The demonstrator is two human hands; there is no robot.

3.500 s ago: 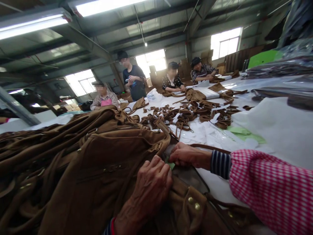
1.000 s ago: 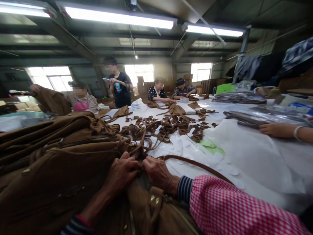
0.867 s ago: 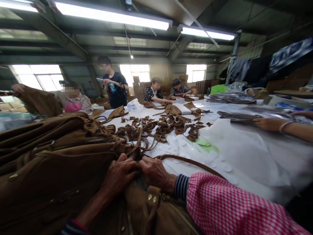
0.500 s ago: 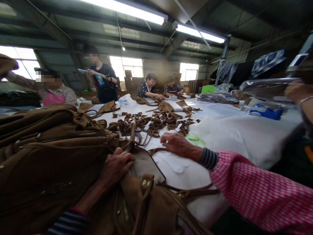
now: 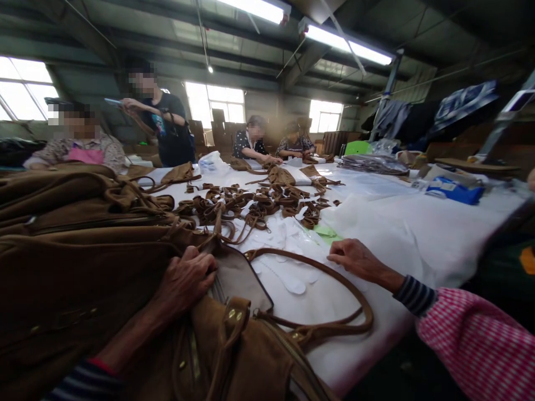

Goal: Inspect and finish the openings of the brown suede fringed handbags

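Note:
Brown bags [image 5: 83, 278] are piled across the left and front. My left hand [image 5: 188, 278] is closed on the edge of a brown bag, beside its pale lining [image 5: 242, 273]. Over the white table covering [image 5: 326, 301], my right hand [image 5: 355, 259] has its fingers curled together; whether anything small is between them is hidden. A brown handle loop [image 5: 334, 273] of the front bag lies on the table, to the left of and below that hand. White paper pieces [image 5: 288, 278] lie inside and behind the loop.
Coiled brown straps [image 5: 259, 203] are heaped mid-table. Several people work around the far side, one standing [image 5: 163, 122]. A blue packet [image 5: 453, 190] and stacked plastic-wrapped items [image 5: 371, 163] lie at the right. A green sheet [image 5: 328, 233] is near the straps.
My right hand has moved right, away from the straps, and the handle loop now lies spread out on the table. The arm at the right edge has mostly left view.

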